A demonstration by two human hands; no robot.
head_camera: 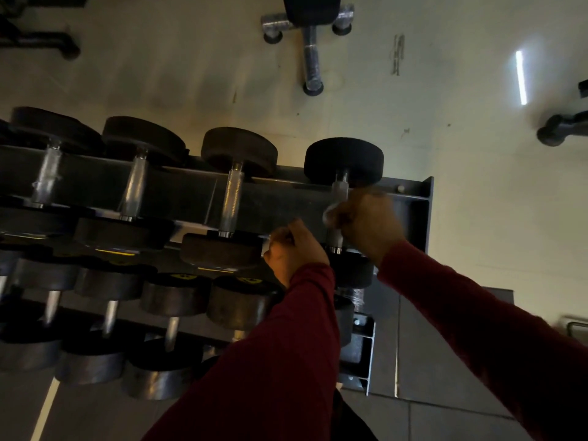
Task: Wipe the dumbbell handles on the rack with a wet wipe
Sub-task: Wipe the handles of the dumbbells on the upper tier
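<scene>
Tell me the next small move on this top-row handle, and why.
Probably slide the right hand with the wet wipe down the rightmost handle toward its near end: it grips mid-handle, and the stretch below looks uncovered.

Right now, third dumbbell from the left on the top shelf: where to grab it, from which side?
Grip the third dumbbell by its bare metal bar, midway between the two black heads. Come from above: the bar lies exposed across the rack, and neighbours flank it on both sides.

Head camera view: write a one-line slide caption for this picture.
Right hand rubs a pale wet wipe on the rightmost metal dumbbell handle of the dark steel rack; left hand hovers fisted.
</scene>
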